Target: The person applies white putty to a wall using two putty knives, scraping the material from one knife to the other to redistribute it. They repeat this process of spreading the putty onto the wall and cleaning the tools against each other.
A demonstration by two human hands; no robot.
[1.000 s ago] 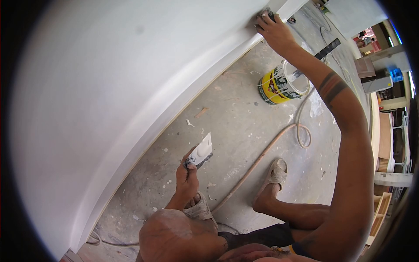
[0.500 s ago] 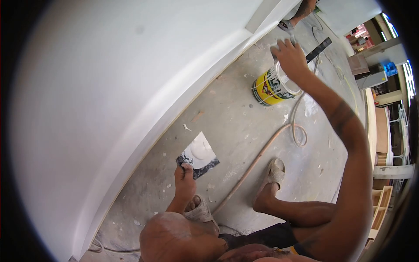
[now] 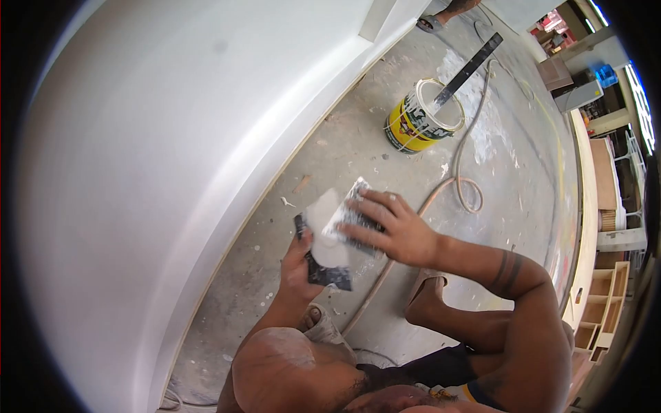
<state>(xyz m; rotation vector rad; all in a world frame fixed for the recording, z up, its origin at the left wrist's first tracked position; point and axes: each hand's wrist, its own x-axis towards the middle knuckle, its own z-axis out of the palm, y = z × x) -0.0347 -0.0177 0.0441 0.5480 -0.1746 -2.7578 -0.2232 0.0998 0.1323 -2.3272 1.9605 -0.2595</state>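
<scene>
My left hand (image 3: 300, 274) grips a dark flat putty board (image 3: 332, 277) by its near edge, thumb on top. White putty (image 3: 332, 255) lies heaped on the board. In my right hand (image 3: 407, 233) is a flat putty spreader (image 3: 345, 215), dark with white smears, fingers spread across its face. The spreader overlaps the putty on the board; motion blurs both slightly. Beyond the hands, a yellow and green paint bucket (image 3: 406, 131) stands on the floor with a black stick (image 3: 471, 71) leaning out of it.
A white wall (image 3: 158, 172) runs along the left. A hose (image 3: 430, 203) loops over the stained concrete floor (image 3: 241, 296). Another person's foot (image 3: 430, 24) is at the far top. Wooden shelving (image 3: 600, 306) stands at the right edge.
My right hand has come from above the bucket back to the board, bringing the spreader onto the putty. The board has turned and risen slightly. The view has shifted a little.
</scene>
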